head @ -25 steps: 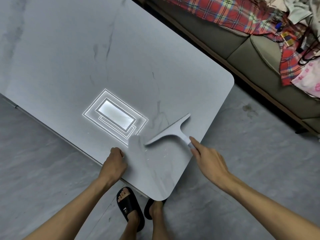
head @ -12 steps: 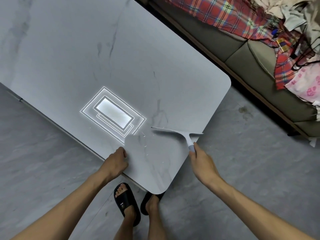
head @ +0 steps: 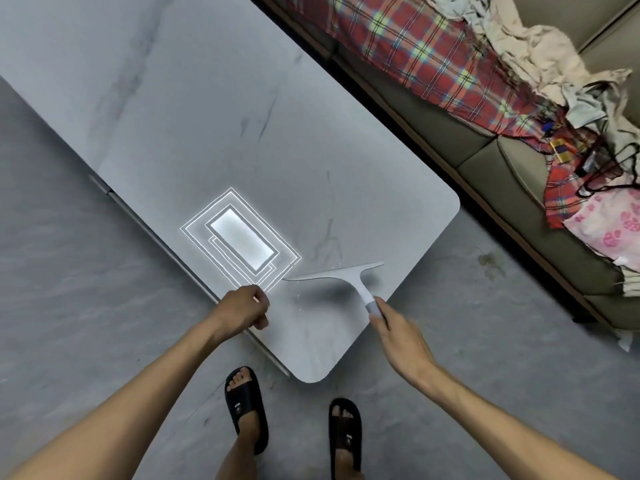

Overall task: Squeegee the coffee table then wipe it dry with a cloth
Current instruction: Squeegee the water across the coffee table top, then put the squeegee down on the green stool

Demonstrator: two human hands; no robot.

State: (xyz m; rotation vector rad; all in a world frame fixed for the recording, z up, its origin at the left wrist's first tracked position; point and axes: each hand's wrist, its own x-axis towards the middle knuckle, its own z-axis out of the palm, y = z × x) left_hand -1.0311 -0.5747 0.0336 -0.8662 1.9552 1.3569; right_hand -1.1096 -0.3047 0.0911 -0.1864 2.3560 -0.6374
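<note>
The grey marble-look coffee table [head: 214, 126] fills the upper left, its rounded near corner pointing at my feet. My right hand [head: 398, 332] grips the handle end of a white squeegee [head: 341, 277], whose blade lies across the table near the near corner, just right of a bright ceiling-light reflection. My left hand [head: 244, 306] rests with curled fingers on the table's near edge and holds nothing that I can see. No cloth for wiping shows on the table.
A sofa [head: 491, 174] runs along the table's far side, piled with a red plaid blanket [head: 408, 50], pale clothes and a pink patterned cloth [head: 613, 230]. Grey floor [head: 69, 289] surrounds the table. My feet in black sandals [head: 246, 407] stand by the near corner.
The squeegee blade has turned from a diagonal to nearly level and slid toward the near corner. My view has stepped back; my feet stand wider apart. My left hand stays on the edge.
</note>
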